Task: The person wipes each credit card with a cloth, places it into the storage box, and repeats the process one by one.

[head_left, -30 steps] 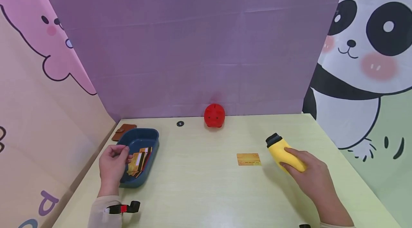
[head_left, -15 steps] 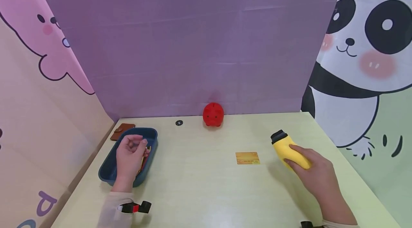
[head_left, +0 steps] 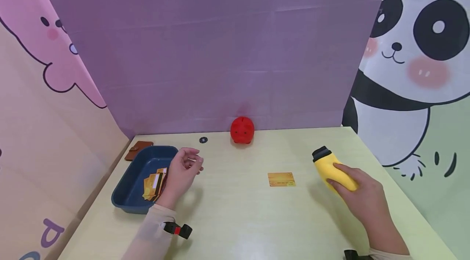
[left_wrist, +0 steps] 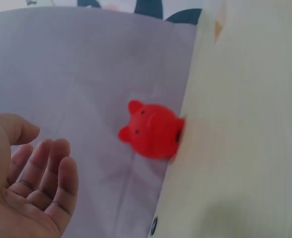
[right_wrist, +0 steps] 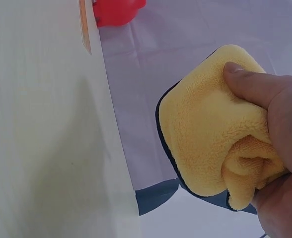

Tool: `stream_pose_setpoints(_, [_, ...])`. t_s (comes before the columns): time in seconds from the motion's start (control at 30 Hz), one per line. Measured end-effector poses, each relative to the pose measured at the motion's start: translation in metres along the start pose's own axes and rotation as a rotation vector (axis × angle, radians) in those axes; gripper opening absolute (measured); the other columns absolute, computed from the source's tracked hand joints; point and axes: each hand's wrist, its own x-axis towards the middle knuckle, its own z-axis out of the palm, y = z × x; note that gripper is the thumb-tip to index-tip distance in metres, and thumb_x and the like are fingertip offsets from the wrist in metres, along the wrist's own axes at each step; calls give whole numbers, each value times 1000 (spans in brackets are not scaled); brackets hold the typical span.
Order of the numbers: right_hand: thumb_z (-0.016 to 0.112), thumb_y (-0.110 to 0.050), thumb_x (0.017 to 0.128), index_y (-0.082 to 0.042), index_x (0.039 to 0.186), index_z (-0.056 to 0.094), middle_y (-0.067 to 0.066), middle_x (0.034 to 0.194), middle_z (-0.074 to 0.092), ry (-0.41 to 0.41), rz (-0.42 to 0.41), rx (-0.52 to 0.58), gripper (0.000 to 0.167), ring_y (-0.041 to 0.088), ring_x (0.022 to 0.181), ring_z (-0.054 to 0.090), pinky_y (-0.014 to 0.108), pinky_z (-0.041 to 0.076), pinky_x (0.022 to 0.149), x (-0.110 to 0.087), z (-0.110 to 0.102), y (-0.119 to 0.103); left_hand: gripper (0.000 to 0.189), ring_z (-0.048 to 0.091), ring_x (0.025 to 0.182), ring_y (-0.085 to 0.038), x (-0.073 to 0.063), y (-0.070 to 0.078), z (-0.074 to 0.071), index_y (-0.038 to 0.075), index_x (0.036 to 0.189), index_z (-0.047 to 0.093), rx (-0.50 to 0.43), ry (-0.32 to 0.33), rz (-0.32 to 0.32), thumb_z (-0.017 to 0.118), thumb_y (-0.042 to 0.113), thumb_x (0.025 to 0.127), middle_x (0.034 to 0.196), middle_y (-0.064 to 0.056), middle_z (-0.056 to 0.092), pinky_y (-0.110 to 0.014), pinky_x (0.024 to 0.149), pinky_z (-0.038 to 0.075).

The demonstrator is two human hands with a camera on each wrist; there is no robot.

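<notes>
My right hand (head_left: pixel 361 194) grips a folded yellow cloth (head_left: pixel 335 172) with dark edging, held above the right side of the table. In the right wrist view the thumb presses on the plush yellow cloth (right_wrist: pixel 215 119). My left hand (head_left: pixel 183 173) is over the right rim of a blue bin (head_left: pixel 123 194), its fingers loosely bent. The left wrist view shows nothing between the thumb and fingers of the left hand (left_wrist: pixel 34 183). Several gold bank cards (head_left: pixel 154 184) lie in a pile inside the bin. One gold card (head_left: pixel 281 179) lies flat on the table between the hands.
A red piggy bank (head_left: pixel 242 130) stands at the table's back edge. To its left lies a small black round chip (head_left: pixel 203 140). A brown leather wallet (head_left: pixel 137 150) lies behind the bin. A purple backdrop (head_left: pixel 220 47) rises behind the table (head_left: pixel 235 219).
My left hand has moved right, from over the bin's left side to past its right rim, uncovering the card pile. My right hand has shifted slightly right with the cloth.
</notes>
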Motion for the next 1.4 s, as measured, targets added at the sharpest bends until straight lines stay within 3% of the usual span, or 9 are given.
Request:
stream_pose_setpoints(0.33, [93, -21, 80, -17, 133, 73, 17, 120, 73, -2, 23, -4, 56, 25, 87, 57, 21, 40, 62, 1, -2, 7, 23, 70, 89, -23, 12, -7, 43, 11, 118, 65, 15, -83, -3, 74, 8, 97, 104, -7, 70, -29, 78, 58])
stream_pose_setpoints(0.67, [92, -24, 83, -17, 135, 72, 19, 125, 72, -39, 66, -12, 56, 28, 92, 60, 25, 43, 63, 0, -3, 5, 26, 66, 100, -23, 14, -17, 81, 16, 122, 65, 35, -172, -111, 75, 17, 99, 113, -1, 69, -37, 85, 59])
stream_pose_setpoints(0.93, [93, -19, 81, -16, 133, 73, 17, 119, 74, -6, 29, -8, 56, 27, 90, 61, 24, 41, 63, 0, -1, 5, 30, 65, 101, -20, 14, -24, 112, 17, 123, 65, 60, -247, -165, 78, 22, 97, 113, 3, 67, -36, 84, 60])
stream_pose_setpoints(1.2, [94, -21, 80, -18, 132, 74, 14, 116, 75, -2, 16, 8, 56, 27, 90, 61, 22, 41, 64, -1, 1, 6, 34, 66, 100, -16, 14, -37, 135, 10, 125, 65, 60, -307, -165, 79, 21, 96, 112, 3, 66, -31, 84, 59])
stream_pose_setpoints(1.4, [95, -19, 78, -19, 130, 75, 10, 112, 76, 23, -9, 9, 56, 20, 87, 59, 19, 41, 64, 0, 2, 7, 35, 64, 104, -16, 13, -39, 147, 14, 126, 65, 116, -338, -204, 80, 22, 95, 112, 7, 66, -33, 89, 58])
